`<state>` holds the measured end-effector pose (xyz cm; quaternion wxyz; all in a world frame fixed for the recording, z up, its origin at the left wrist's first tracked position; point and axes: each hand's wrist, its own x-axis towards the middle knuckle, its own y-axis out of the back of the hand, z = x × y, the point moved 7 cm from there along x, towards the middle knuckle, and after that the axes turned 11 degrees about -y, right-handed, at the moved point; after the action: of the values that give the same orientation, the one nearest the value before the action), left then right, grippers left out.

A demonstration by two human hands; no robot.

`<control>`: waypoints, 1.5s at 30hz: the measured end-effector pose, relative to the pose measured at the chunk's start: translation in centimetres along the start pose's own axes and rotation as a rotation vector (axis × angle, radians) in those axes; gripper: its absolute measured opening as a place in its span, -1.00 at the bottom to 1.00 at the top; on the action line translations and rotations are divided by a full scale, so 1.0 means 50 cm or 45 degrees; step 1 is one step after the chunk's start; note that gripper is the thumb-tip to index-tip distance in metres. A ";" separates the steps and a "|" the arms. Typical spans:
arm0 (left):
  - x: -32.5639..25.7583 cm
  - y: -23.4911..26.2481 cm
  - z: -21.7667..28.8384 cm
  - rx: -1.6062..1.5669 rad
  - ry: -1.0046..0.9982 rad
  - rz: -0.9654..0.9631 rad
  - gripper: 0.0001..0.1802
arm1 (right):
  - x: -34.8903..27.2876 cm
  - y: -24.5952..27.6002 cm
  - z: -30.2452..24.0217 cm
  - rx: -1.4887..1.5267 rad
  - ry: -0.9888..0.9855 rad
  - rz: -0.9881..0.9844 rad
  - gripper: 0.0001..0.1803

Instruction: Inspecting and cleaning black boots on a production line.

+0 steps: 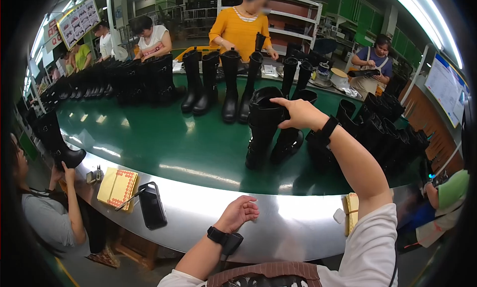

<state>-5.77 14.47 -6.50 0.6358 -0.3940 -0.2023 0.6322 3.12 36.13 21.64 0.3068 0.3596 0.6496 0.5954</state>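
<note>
My right hand (301, 113) reaches across to the top of a tall black boot (259, 130). Its index finger lies at the boot's opening and the thumb is lower down at the shaft's side, so the hand grips the upper edge. The boot stands upright on the green belt, and a second black boot (288, 144) is just right of it, partly hidden by my hand. Over the metal table edge, my left hand (239, 213) is loosely curled, fingers slightly apart, with nothing visible in it.
Several black boots (230, 86) stand along the green belt (149, 143). More boots (377, 128) crowd the right side. On the metal ledge (288, 227) lie a phone (152, 206) and yellow paper stacks (117, 186). At left a co-worker holds a boot (58, 143); others work across the belt.
</note>
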 end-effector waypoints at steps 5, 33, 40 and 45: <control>0.004 -0.004 0.003 0.022 0.001 -0.014 -0.75 | -0.020 0.029 0.030 0.002 -0.216 0.051 -0.06; 0.006 -0.022 0.011 0.166 -0.006 0.016 -0.73 | 0.065 -0.023 -0.355 0.260 0.275 0.440 -0.40; 0.005 -0.038 0.010 0.227 -0.027 -0.007 -0.74 | -0.139 0.076 -0.160 0.207 0.245 0.614 -0.34; 0.009 -0.038 0.009 0.287 -0.062 -0.003 -0.72 | -0.288 0.139 0.204 -0.492 -0.737 0.562 -0.13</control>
<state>-4.84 15.20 -4.86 0.6716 -0.3043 -0.1458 0.6596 20.23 30.00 27.06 0.4037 0.5787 0.3201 0.6322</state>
